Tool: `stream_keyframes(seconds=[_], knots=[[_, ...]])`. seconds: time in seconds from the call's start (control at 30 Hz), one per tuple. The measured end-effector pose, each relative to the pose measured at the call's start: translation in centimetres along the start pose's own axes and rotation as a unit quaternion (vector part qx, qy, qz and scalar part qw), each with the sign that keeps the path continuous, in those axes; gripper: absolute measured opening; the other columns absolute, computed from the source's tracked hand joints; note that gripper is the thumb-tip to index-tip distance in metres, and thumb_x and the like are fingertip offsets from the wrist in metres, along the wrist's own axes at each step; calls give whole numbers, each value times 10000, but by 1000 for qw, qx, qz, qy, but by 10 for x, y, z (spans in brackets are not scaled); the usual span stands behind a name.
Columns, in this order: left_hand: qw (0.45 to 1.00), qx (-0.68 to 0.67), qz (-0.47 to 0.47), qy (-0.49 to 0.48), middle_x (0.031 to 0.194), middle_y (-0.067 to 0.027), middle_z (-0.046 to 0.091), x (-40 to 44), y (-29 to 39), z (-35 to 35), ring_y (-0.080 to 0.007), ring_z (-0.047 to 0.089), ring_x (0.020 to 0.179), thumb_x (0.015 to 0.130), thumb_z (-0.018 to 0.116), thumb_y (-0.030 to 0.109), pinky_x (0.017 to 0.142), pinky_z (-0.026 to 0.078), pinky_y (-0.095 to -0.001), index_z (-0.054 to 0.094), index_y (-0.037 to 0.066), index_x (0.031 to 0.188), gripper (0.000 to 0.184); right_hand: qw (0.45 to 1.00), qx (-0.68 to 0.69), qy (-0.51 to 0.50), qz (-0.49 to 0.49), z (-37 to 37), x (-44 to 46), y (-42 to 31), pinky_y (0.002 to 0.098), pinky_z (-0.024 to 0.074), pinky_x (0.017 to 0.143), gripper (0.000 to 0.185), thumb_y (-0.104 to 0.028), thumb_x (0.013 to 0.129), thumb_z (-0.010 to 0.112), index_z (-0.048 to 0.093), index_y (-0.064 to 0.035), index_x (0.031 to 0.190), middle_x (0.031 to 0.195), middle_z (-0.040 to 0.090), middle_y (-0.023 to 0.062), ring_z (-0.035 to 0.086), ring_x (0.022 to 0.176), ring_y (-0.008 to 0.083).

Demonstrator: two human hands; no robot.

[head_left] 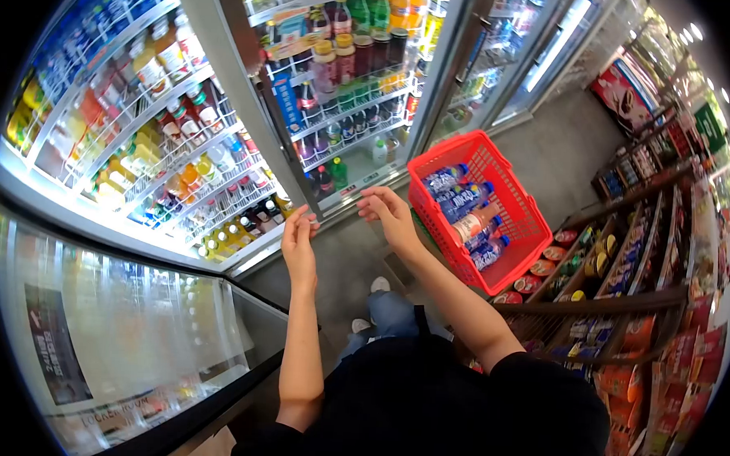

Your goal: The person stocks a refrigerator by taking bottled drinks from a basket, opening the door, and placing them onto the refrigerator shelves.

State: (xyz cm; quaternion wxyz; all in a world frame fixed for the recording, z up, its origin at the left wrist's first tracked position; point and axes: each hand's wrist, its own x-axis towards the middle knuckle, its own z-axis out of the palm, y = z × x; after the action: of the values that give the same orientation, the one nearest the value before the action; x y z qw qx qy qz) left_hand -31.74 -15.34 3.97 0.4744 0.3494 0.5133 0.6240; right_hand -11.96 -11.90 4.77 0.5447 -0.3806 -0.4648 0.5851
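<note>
My left hand (pixel 300 240) is raised in front of the lit drinks cooler, its fingers loosely bent and nothing in them. Level with it, my right hand (pixel 388 218) is also empty, fingers slightly curled and apart, between the cooler and a red shopping basket (pixel 537 215). Inside the basket lie several plastic bottles with blue caps and labels (pixel 469 198), plus a bottle with a pinkish label (pixel 475 222). Neither hand touches the basket or a bottle.
A glass cooler door (pixel 133 324) stands swung out at the lower left. Bottled drinks (pixel 192 124) fill the open cooler's shelves. More closed cooler doors (pixel 503 55) continue beyond. On the right, a snack rack (pixel 622 308) holds cups and packets. Grey floor (pixel 540 138) runs between.
</note>
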Motion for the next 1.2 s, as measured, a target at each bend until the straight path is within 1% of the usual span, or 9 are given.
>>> stream_keyframes(seconds=[0.43,0.63,0.77,0.83,0.93,1.0,1.03,1.1,1.2], knots=[[982,3,-1,-187,1073,-36,657,11,-12,191,-112,614,931,1035,503,193,832,470,-265,624,54,1246,281,983,2,153,-103,-172,-11,-79,260,508,757,244,-202,1037,505,603,-27,1176,1011,671,65,628,866,124],[966,1,8,-259,1060,-53,666,1,-44,257,-104,597,912,1029,513,167,819,466,-249,624,37,1230,264,965,32,247,-88,-253,-24,-80,272,511,742,246,-214,1034,486,611,-35,1146,982,681,75,645,832,138],[951,47,-63,-299,1043,-38,676,-14,-83,277,-89,600,889,1027,511,189,807,463,-235,628,61,1240,275,943,72,318,-59,-292,-44,-53,266,507,739,240,-217,1018,503,619,-44,1136,976,689,69,640,820,133],[940,67,-99,-319,1043,-42,678,-12,-102,290,-86,605,909,1028,508,193,779,466,-229,629,60,1233,273,927,59,370,16,-307,-52,-42,272,508,731,222,-206,1007,507,629,-54,1115,962,690,60,634,825,124],[916,99,-96,-376,1042,-37,679,-1,-131,309,-83,606,912,1028,504,192,776,469,-228,629,67,1236,273,900,53,428,55,-336,-54,-7,272,511,712,250,-187,979,531,570,-72,1198,990,649,51,630,845,132],[865,216,-98,-442,1102,-76,688,11,-157,318,-141,635,969,1020,517,221,833,490,-275,622,48,1258,312,878,32,468,94,-347,-54,17,273,499,661,341,-169,955,553,488,-85,1279,1020,587,40,613,823,134],[863,213,-101,-446,1102,-76,688,14,-165,319,-141,635,969,1020,517,221,833,490,-275,622,48,1258,312,871,20,474,124,-348,-53,28,271,480,642,356,-206,938,581,501,-82,1261,972,590,38,598,826,128],[802,347,-60,-482,1186,-126,681,11,-182,314,-215,643,1070,1006,527,260,909,486,-328,601,31,1293,374,853,-28,472,220,-355,-45,49,281,464,633,391,-241,921,598,506,-81,1265,920,586,29,592,827,120],[772,391,-73,-496,1183,-195,676,8,-176,326,-294,644,1115,985,531,286,942,485,-379,620,20,1259,393,850,-21,462,252,-373,-33,82,330,473,655,369,-275,912,589,562,-78,1224,972,637,48,611,875,161]])
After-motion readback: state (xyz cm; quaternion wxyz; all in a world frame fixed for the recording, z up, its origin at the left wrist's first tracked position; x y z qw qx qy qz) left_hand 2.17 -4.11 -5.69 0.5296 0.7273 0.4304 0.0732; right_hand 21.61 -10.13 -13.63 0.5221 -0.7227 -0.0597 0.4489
